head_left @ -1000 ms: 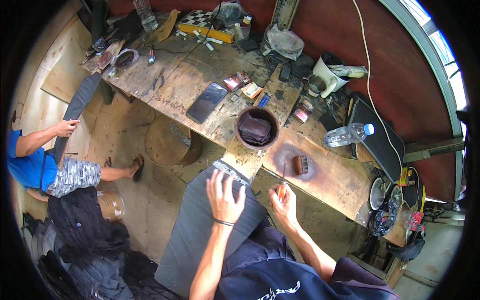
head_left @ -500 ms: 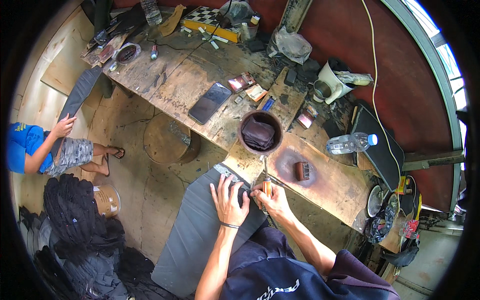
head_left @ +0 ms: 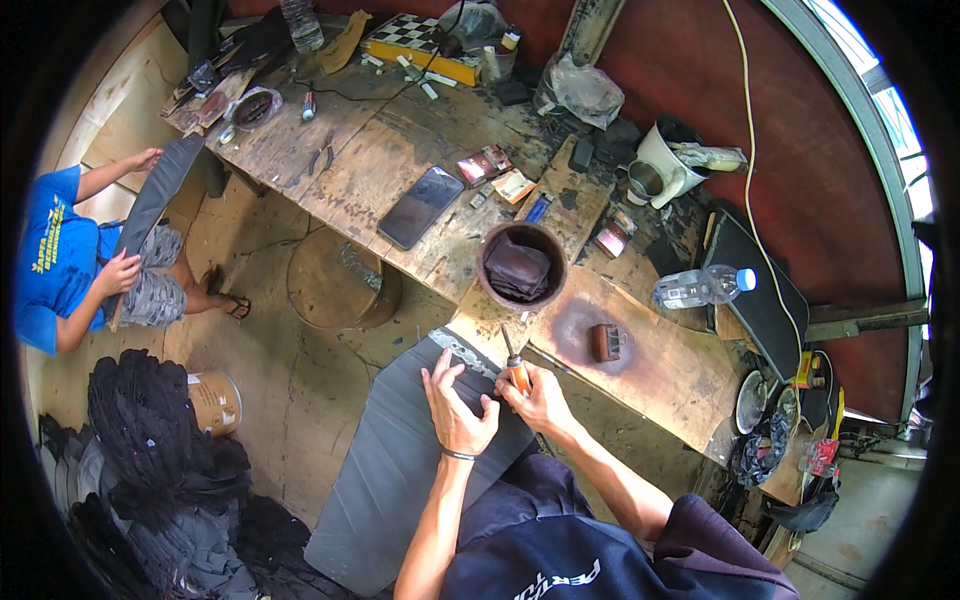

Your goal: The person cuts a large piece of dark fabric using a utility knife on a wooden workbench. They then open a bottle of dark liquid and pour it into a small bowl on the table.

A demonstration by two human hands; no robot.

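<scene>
One wooden workbench (head_left: 360,160) extends beyond the right hand (head_left: 545,402), whose grip is the reference for all positions below. Far left of the grip, a co-worker (head_left: 60,260) in a blue shirt and patterned shorts holds a long dark strip (head_left: 168,185) with both hands. Also well left, but nearer the wearer's side, lies a heap of black pieces (head_left: 160,440). The dark grey panel (head_left: 375,470) is immediately left of the grip and extends back toward the wearer; its far end carries a pale speckled band (head_left: 466,352), near the bench edge. Left of and beyond the panel, a round drum (head_left: 325,285) stands on the floor.

Directly beyond the grip, a round brown bowl (head_left: 486,280) contains folded dark material (head_left: 517,263). Just left of the grip, the left hand (head_left: 462,415) is over the panel, fingers partly bent and thumb set apart; whether it presses the panel cannot be told. A clear bottle (head_left: 700,288) lies beyond and right; a phone (head_left: 421,207), beyond and left. The right hand is closed around the handle of an orange-handled tool (head_left: 519,377), shaft directed away from the wearer. Right of and beyond the grip sits a small brown block (head_left: 606,343).
</scene>
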